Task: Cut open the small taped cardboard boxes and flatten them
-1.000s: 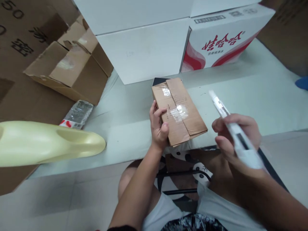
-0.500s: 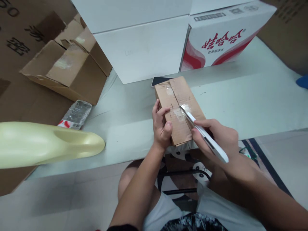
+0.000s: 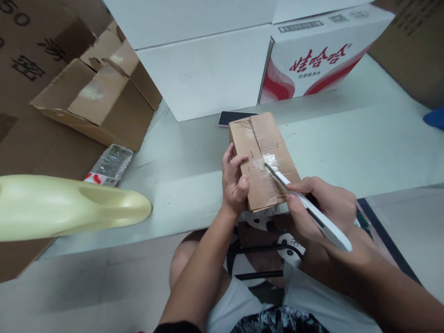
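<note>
A small brown cardboard box (image 3: 259, 138) rests on the table near its front edge, with clear tape across its top seam. My left hand (image 3: 236, 180) grips the box by its left side, fingertips on the side and top edge. In my right hand (image 3: 324, 203) is a white utility knife (image 3: 317, 212), pinched between thumb and forefinger. Its blade is out, and the tip is at the seam by the tape. Whether the tip has gone through the tape, I cannot tell. Behind the box lies a dark-screened phone (image 3: 227, 118), partly covered by it.
White cartons (image 3: 208, 74) and a red-and-white carton (image 3: 319, 64) stand at the back of the table (image 3: 374, 138). At left are an opened brown carton (image 3: 120, 111), a clear-wrapped packet (image 3: 114, 162) and a pale yellow object (image 3: 86, 208). Something blue (image 3: 435, 118) shows at the right edge.
The knife and my right hand have moved right and towards me, the tip sliding along the seam. The box has shifted slightly right, showing more of the phone.
</note>
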Tool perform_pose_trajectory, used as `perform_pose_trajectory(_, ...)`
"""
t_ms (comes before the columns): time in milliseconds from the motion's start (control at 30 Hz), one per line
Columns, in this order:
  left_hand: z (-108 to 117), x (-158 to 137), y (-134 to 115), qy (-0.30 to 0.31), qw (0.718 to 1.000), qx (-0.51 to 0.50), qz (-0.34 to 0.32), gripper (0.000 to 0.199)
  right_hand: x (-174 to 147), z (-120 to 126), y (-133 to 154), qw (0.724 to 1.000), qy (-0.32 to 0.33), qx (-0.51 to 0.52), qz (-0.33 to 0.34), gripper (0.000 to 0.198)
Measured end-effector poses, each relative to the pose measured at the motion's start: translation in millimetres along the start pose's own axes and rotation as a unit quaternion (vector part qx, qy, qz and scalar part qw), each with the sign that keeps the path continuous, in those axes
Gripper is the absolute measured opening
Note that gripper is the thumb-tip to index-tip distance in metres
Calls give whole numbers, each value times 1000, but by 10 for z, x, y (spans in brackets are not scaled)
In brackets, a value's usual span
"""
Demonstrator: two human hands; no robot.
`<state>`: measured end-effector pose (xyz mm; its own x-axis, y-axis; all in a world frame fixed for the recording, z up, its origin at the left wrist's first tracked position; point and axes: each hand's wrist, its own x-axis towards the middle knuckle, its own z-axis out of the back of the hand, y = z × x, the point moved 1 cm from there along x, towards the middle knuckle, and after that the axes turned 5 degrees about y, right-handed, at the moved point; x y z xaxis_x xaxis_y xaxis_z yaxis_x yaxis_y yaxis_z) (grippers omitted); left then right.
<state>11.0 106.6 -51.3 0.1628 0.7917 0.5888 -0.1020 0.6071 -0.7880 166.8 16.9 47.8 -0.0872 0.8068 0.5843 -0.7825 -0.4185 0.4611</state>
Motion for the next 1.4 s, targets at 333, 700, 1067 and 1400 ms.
perform_pose_trajectory(333, -14, -15, -8, -10, 1000, -3, 23, 50, 43, 7, 14, 994, 11, 47, -100, 6)
perform_pose_trajectory(700, -21, -14, 7, -9, 1000, -1, 22, 49, 3, 30, 3, 991, 11, 64, -120, 5)
perform_pose_trajectory(1067, -31, 2, 1, -5, 999, -34, 33, 47, -59, 147, -30, 966, 67, 176, -175, 19)
perform_pose_trajectory(1400, 89, -9, 163, -31, 994, -83, 69, 42, -178, -122, -575, 922, -209, 280, -166, 25)
